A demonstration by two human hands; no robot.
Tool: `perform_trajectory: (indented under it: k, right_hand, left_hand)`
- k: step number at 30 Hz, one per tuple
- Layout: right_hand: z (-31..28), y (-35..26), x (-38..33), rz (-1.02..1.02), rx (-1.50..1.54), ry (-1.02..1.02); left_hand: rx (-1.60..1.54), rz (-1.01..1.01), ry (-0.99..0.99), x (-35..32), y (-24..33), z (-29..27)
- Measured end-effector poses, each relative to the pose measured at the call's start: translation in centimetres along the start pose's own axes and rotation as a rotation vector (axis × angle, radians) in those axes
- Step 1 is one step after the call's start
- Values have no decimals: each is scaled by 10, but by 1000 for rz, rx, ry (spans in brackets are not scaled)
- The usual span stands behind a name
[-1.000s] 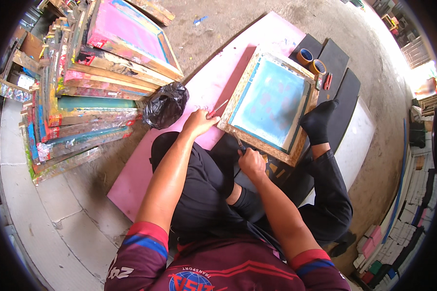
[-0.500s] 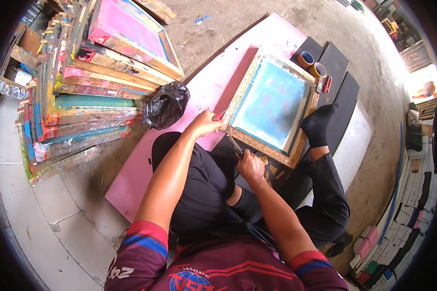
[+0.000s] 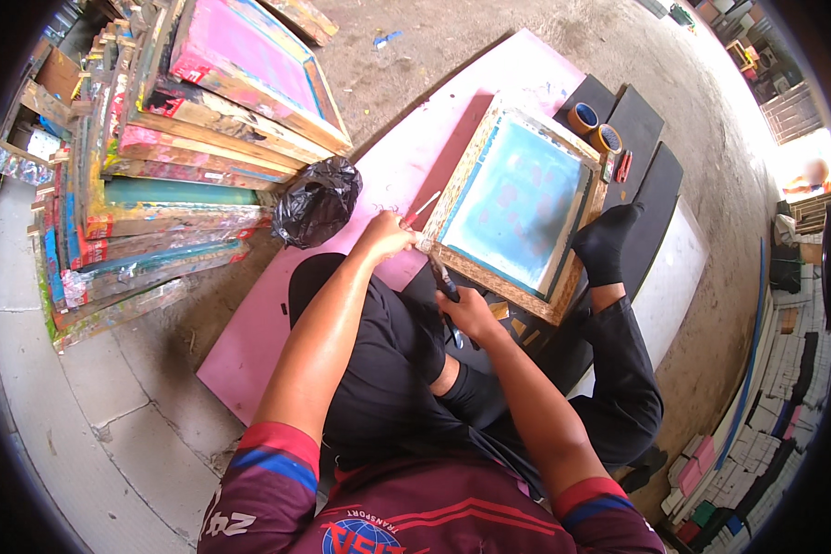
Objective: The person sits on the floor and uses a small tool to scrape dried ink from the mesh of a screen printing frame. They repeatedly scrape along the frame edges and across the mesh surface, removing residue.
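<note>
A wooden screen-printing frame (image 3: pixel 486 266) with blue-green mesh lies on a pink board (image 3: pixel 406 166) in front of my legs. My left hand (image 3: pixel 388 234) rests at the frame's near left corner and holds a thin red-handled tool (image 3: pixel 423 209) that points up along the frame's edge. My right hand (image 3: pixel 471 312) sits just below that corner, closed on a dark-handled tool (image 3: pixel 441 274) whose tip touches the frame's lower edge. My black-socked foot (image 3: pixel 605 242) lies at the frame's right side.
A tall stack of paint-stained wooden frames (image 3: pixel 185 157) stands at left, with a black plastic bag (image 3: pixel 316 200) beside it. Two tape rolls (image 3: pixel 593 127) and dark mats (image 3: pixel 651 175) lie beyond the frame. Stacked boxes line the right edge.
My left hand has slid right along the pink board to the frame's corner. My right hand has shifted slightly down and right with its tool.
</note>
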State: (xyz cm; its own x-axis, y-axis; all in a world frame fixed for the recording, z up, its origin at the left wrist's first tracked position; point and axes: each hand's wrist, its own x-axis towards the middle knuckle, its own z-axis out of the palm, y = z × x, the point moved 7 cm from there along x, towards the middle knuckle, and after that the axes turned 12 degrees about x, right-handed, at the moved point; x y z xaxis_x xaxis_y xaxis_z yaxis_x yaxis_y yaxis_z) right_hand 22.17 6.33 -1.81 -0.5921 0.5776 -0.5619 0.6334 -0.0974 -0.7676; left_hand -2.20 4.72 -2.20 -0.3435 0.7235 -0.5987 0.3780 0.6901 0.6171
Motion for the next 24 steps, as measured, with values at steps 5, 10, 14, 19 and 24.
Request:
perform_trajectory:
  k: [5, 10, 14, 19, 24]
  right_hand:
    - [-19, 24, -11, 166, 140, -6]
    - [-27, 28, -7, 223, 87, 6]
    - [-27, 25, -1, 213, 85, -12]
    - [-25, 38, 15, 230, 125, -38]
    - [-29, 17, 2, 347, 38, -23]
  left_hand:
    - [370, -163, 237, -6, 6, -32]
    - [389, -210, 251, -16, 8, -39]
    - [350, -191, 245, -13, 3, -36]
    - [332, -123, 227, -9, 9, -29]
    - [317, -55, 231, -2, 7, -21]
